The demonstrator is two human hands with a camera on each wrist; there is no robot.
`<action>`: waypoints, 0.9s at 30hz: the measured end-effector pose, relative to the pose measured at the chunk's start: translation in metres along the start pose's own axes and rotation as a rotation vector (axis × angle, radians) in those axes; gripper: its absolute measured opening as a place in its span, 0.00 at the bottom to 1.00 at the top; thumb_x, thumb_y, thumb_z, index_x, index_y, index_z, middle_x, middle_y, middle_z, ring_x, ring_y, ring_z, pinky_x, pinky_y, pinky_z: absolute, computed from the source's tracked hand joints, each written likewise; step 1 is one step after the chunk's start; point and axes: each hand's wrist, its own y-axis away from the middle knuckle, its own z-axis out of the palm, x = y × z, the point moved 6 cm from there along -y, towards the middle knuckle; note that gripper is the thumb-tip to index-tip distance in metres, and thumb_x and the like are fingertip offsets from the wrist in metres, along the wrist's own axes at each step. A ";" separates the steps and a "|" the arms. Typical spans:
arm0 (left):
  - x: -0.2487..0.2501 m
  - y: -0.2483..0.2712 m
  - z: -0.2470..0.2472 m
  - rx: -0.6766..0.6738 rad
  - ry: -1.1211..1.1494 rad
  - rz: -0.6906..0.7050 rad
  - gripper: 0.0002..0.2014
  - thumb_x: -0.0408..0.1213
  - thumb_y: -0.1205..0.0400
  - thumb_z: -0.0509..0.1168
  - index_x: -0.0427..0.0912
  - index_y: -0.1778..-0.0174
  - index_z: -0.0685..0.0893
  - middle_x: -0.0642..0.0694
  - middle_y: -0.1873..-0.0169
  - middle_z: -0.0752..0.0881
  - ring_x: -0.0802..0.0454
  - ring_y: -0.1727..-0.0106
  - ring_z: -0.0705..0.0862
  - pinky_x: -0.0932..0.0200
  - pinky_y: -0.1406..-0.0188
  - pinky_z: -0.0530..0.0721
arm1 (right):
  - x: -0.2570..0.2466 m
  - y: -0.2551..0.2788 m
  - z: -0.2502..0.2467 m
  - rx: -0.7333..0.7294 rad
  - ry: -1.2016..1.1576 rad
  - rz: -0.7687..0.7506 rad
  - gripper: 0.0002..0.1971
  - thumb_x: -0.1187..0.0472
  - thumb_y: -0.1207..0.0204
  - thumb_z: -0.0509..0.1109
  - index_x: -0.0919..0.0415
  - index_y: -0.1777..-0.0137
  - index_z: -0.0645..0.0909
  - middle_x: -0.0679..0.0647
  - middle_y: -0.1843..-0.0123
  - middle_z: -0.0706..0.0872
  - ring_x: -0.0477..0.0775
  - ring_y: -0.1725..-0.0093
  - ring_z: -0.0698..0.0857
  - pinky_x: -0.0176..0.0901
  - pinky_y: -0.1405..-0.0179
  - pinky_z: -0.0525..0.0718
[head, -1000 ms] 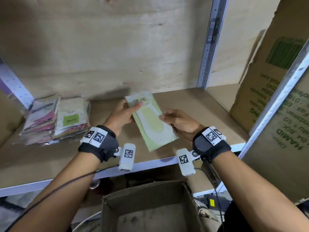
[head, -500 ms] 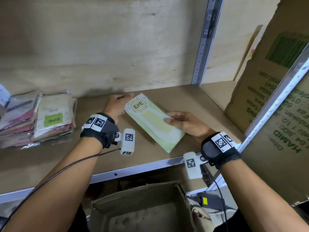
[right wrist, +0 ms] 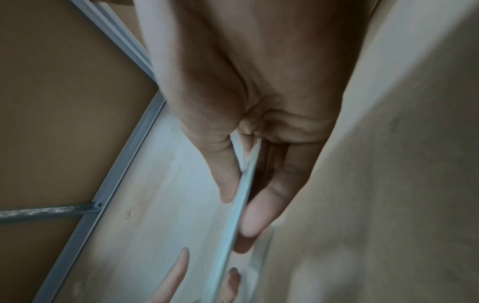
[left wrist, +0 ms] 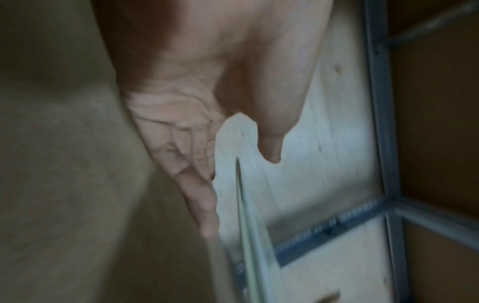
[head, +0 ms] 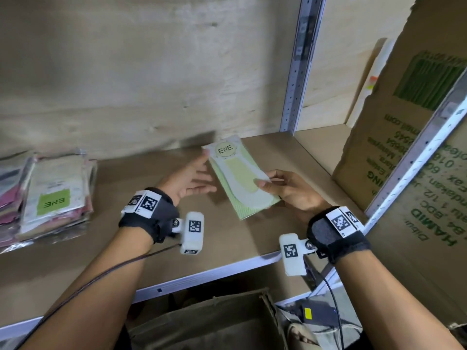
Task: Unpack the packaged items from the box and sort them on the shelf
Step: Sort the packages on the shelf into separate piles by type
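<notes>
A person's right hand [head: 295, 193] pinches a pale green ENE packet [head: 240, 178] between thumb and curled fingers [right wrist: 261, 213], holding it just above the shelf [head: 156, 248]. The left hand [head: 188, 181] is spread, fingers straight, fingertips at the packet's far left edge.

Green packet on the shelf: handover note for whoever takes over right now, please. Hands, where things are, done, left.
Right hand: pinches the near right edge of the green packet, thumb on top, fingers under it.
Left hand: open, fingers straight, beside the packet's left edge; contact is too blurred to call.
Packet: over the middle of the shelf, label end toward the back wall; whether it lies flat cannot be told.
Done: a stack of packets sits at the shelf's left end.
Left: let go of this packet, then check the box below the shelf; its contents are not visible.
</notes>
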 end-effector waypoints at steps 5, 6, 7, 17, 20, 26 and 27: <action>-0.020 0.017 0.054 -0.161 -0.137 -0.053 0.19 0.46 0.21 0.76 0.41 0.42 0.80 0.37 0.51 0.90 0.46 0.62 0.94 0.59 0.64 0.93 | 0.007 -0.015 -0.004 0.106 -0.016 0.123 0.18 0.63 0.25 0.78 0.71 0.39 0.81 0.66 0.48 0.91 0.60 0.57 0.93 0.45 0.67 0.90; -0.022 0.017 0.056 -0.136 -0.098 -0.065 0.18 0.42 0.21 0.76 0.39 0.41 0.79 0.36 0.51 0.90 0.46 0.64 0.94 0.58 0.65 0.92 | 0.009 -0.017 -0.004 0.101 0.006 0.144 0.19 0.63 0.25 0.78 0.72 0.38 0.81 0.66 0.48 0.91 0.60 0.58 0.93 0.45 0.68 0.90; -0.022 0.015 0.056 -0.109 -0.075 -0.064 0.16 0.38 0.20 0.76 0.37 0.43 0.79 0.36 0.52 0.90 0.47 0.65 0.93 0.58 0.66 0.92 | 0.010 -0.018 -0.003 0.091 0.053 0.161 0.18 0.63 0.25 0.78 0.72 0.38 0.81 0.65 0.48 0.91 0.61 0.57 0.93 0.45 0.67 0.90; -0.016 0.009 0.033 0.017 -0.217 -0.004 0.12 0.36 0.22 0.78 0.37 0.54 0.81 0.34 0.49 0.86 0.45 0.59 0.93 0.61 0.65 0.90 | -0.001 -0.025 -0.024 0.178 0.691 0.096 0.20 0.51 0.26 0.78 0.62 0.39 0.85 0.55 0.43 0.88 0.55 0.43 0.86 0.47 0.42 0.83; -0.015 0.010 0.039 0.011 -0.179 0.004 0.09 0.33 0.22 0.77 0.36 0.54 0.83 0.33 0.48 0.87 0.42 0.52 0.92 0.61 0.65 0.90 | 0.000 -0.027 -0.020 0.141 0.677 0.084 0.17 0.50 0.26 0.77 0.59 0.41 0.87 0.51 0.47 0.90 0.50 0.46 0.87 0.43 0.45 0.83; -0.008 -0.001 0.055 0.002 -0.163 0.030 0.14 0.34 0.21 0.77 0.34 0.43 0.83 0.33 0.46 0.89 0.42 0.47 0.91 0.54 0.52 0.93 | -0.003 -0.032 -0.020 0.139 0.572 0.097 0.14 0.53 0.23 0.75 0.59 0.41 0.84 0.50 0.50 0.89 0.54 0.45 0.88 0.52 0.40 0.87; -0.007 -0.005 0.058 0.005 -0.163 0.035 0.17 0.35 0.21 0.77 0.33 0.41 0.83 0.33 0.46 0.89 0.42 0.46 0.91 0.53 0.50 0.93 | -0.003 -0.033 -0.020 0.139 0.553 0.098 0.18 0.53 0.23 0.75 0.61 0.37 0.83 0.53 0.46 0.89 0.55 0.44 0.88 0.54 0.39 0.86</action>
